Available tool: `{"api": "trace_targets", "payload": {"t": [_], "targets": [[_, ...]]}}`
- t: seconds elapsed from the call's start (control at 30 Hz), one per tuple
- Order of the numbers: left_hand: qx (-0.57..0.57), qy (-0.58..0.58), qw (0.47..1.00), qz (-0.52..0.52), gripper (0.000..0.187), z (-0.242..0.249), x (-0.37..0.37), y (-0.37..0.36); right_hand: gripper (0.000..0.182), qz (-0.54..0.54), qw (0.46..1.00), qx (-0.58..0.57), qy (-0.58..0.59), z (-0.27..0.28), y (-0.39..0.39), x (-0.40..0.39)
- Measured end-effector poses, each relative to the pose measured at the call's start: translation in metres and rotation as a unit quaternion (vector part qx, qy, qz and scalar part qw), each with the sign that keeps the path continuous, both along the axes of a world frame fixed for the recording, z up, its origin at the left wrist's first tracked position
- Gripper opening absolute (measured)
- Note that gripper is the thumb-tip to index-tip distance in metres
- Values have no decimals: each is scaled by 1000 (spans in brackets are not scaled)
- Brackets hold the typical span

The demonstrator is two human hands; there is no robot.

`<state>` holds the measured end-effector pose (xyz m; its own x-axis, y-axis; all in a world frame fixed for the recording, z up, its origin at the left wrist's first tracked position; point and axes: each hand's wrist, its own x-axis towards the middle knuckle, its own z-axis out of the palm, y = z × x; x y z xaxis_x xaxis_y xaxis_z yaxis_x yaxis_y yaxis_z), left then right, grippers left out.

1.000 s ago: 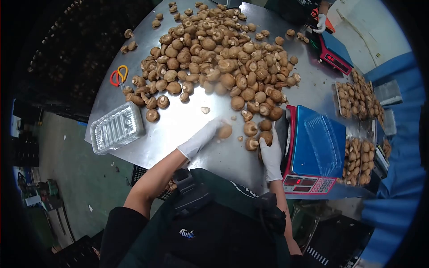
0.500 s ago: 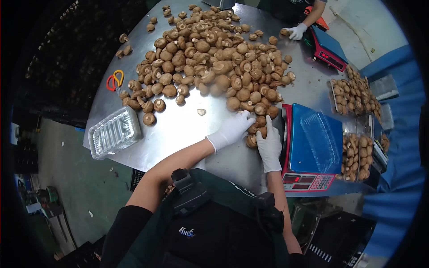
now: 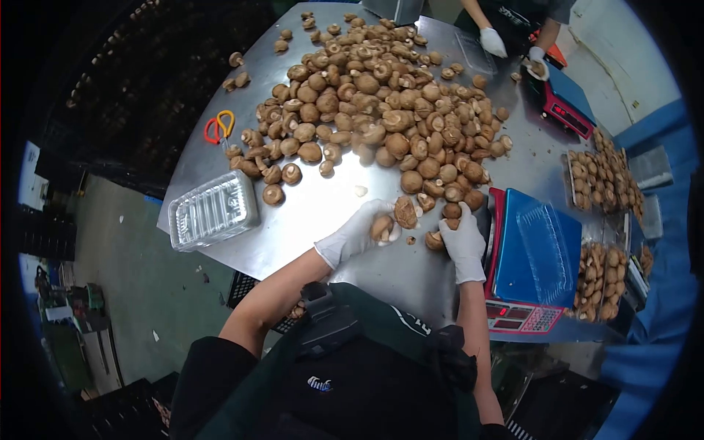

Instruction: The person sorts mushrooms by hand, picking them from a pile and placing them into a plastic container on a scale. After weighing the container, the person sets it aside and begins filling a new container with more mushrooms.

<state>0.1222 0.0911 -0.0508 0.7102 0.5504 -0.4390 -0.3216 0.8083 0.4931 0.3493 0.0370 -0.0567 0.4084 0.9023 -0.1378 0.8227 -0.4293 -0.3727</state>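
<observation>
My left hand (image 3: 361, 232), in a white glove, is closed around a mushroom (image 3: 381, 227) at the near edge of the pile. Beside it, to the right, is a larger mushroom (image 3: 405, 211) with a rough cap. My right hand (image 3: 463, 243), gloved too, has its fingertips on a mushroom (image 3: 452, 223) left of the near scale. Another mushroom (image 3: 434, 240) touches the side of that hand. The big heap of brown mushrooms (image 3: 367, 103) spreads over the metal table (image 3: 293, 235) beyond both hands.
A blue-topped scale (image 3: 535, 249) bearing a clear tray stands at the right, with packed mushroom trays (image 3: 601, 279) beyond. Stacked clear trays (image 3: 214, 211) and scissors (image 3: 220, 127) lie at the left. A co-worker's gloved hands (image 3: 493, 42) are near a second scale (image 3: 568, 103).
My left hand has drawn back from the pile and now holds a mushroom. My right hand's fingers have bent over a mushroom. The camera view has shifted, and the co-worker's second hand has appeared.
</observation>
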Motion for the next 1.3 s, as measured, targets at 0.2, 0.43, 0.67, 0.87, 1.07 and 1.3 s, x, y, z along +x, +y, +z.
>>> {"api": "trace_targets", "payload": {"t": [0.2, 0.43, 0.67, 0.87, 1.07, 1.3], "targets": [[107, 45, 990, -73, 35, 13, -19, -3, 71, 2, 999, -34, 23, 4, 0, -1], [394, 308, 851, -159, 34, -17, -66, 3, 72, 8, 993, -120, -8, 26, 20, -1], [605, 514, 599, -98, 41, 31, -22, -19, 57, -16, 998, -42, 39, 7, 6, 3], [774, 371, 450, -247, 44, -17, 47, -33, 52, -15, 978, 70, 194, -30, -1, 16], [733, 366, 536, -204, 40, -11, 43, -37, 46, -116, 741, 177, 637, 29, -39, 8], [385, 204, 889, -139, 39, 15, 41, -42, 63, -22, 614, 203, 762, 78, -71, 28]]}}
